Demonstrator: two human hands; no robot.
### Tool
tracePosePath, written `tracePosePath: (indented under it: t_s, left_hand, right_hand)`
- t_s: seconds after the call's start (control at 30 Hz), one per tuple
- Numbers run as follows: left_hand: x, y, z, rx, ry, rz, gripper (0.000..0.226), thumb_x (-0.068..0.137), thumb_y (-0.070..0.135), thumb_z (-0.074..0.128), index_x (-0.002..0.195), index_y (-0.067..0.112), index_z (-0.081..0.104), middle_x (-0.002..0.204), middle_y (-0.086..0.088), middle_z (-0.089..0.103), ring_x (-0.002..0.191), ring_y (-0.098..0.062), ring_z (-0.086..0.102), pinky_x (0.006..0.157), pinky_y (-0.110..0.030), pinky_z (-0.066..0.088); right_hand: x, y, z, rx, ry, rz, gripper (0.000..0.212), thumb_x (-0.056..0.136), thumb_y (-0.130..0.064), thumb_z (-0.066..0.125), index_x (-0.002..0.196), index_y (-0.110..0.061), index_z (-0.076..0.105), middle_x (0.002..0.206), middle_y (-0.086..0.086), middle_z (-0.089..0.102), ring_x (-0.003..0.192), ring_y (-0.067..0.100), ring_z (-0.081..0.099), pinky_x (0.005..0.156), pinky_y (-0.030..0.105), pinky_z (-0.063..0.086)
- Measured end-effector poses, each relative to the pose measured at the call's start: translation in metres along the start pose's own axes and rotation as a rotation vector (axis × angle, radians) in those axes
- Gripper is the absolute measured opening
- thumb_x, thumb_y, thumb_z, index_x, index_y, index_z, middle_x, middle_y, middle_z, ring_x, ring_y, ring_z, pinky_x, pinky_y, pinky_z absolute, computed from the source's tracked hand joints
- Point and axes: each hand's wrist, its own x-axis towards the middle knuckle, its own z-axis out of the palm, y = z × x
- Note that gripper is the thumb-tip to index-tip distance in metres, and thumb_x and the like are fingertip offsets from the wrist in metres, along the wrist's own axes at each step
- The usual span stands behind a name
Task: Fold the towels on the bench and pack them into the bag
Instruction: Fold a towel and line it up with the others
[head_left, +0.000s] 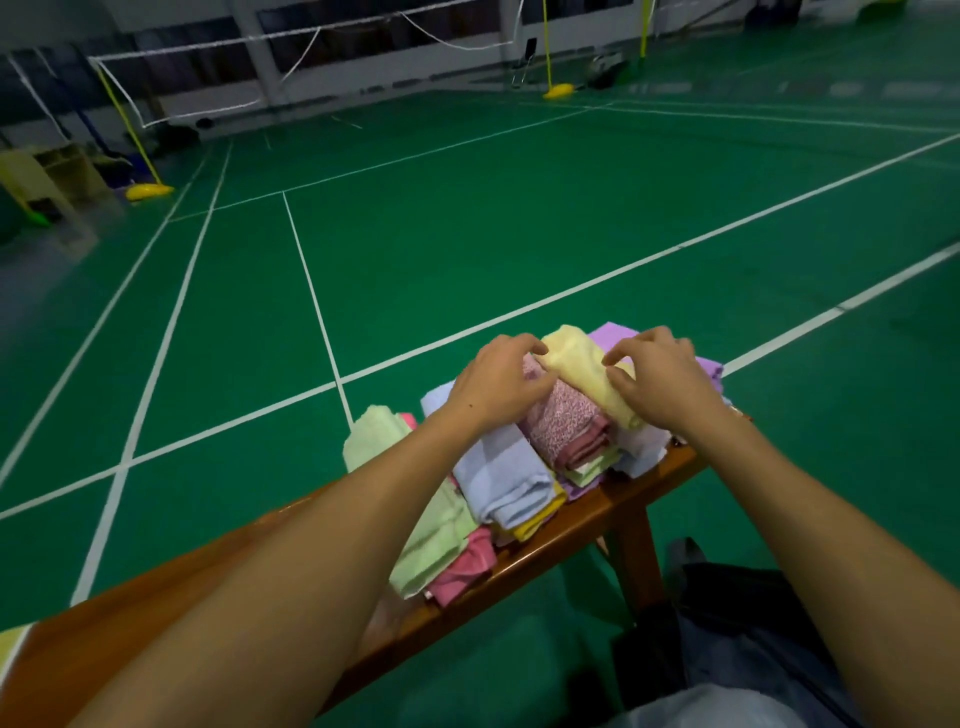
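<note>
A pale yellow towel (587, 371) lies folded on top of a pile of towels at the far end of the wooden bench (566, 535). My left hand (501, 376) has its fingertips at the towel's far left corner, fingers curled. My right hand (660, 376) hovers over the towel's right side with curled fingers touching it. Under it sit a pink patterned towel (563, 415), a light blue one (506, 480), a light green one (415, 540) and a purple one (618, 332). A dark bag (737, 639) stands on the floor at lower right.
The bench runs from lower left to the right, with bare wood (104, 644) near me. Green court floor (467, 234) with white lines spreads beyond. Yellow net posts (148, 189) and a net stand far off.
</note>
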Motion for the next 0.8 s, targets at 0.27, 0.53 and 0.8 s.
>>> tracePosePath:
  t_s: [0.27, 0.53, 0.8]
  left_hand:
    - [-0.113, -0.030, -0.101, 0.001, 0.312, 0.102, 0.017, 0.099, 0.034, 0.064, 0.115, 0.031, 0.067, 0.113, 0.020, 0.068, 0.080, 0.000, 0.066, 0.080, -0.037, 0.058]
    - [-0.320, -0.146, -0.159, 0.282, 0.281, -0.167, 0.013, 0.097, 0.046, 0.059, 0.108, 0.039, 0.062, 0.102, 0.022, 0.066, 0.081, 0.002, 0.064, 0.071, -0.034, 0.056]
    - [-0.534, -0.282, -0.197, 0.334, 0.223, -0.643, 0.008, 0.100, 0.049, 0.060, 0.107, 0.044, 0.060, 0.104, 0.029, 0.065, 0.079, 0.004, 0.063, 0.063, -0.028, 0.049]
  right_hand:
    - [-0.062, -0.100, -0.020, 0.290, 0.268, -0.391, 0.015, 0.102, -0.028, 0.061, 0.114, -0.021, 0.068, 0.112, 0.000, 0.059, 0.102, 0.024, 0.060, 0.089, 0.047, 0.052]
    - [-0.158, -0.256, 0.060, 0.380, 0.056, -0.674, 0.012, 0.104, -0.033, 0.059, 0.112, -0.027, 0.066, 0.109, -0.013, 0.059, 0.102, 0.008, 0.059, 0.087, 0.037, 0.055]
    - [-0.256, -0.426, 0.184, 0.419, -0.419, -0.785, 0.016, 0.104, -0.038, 0.059, 0.113, -0.027, 0.066, 0.106, -0.014, 0.059, 0.090, 0.001, 0.059, 0.085, 0.028, 0.051]
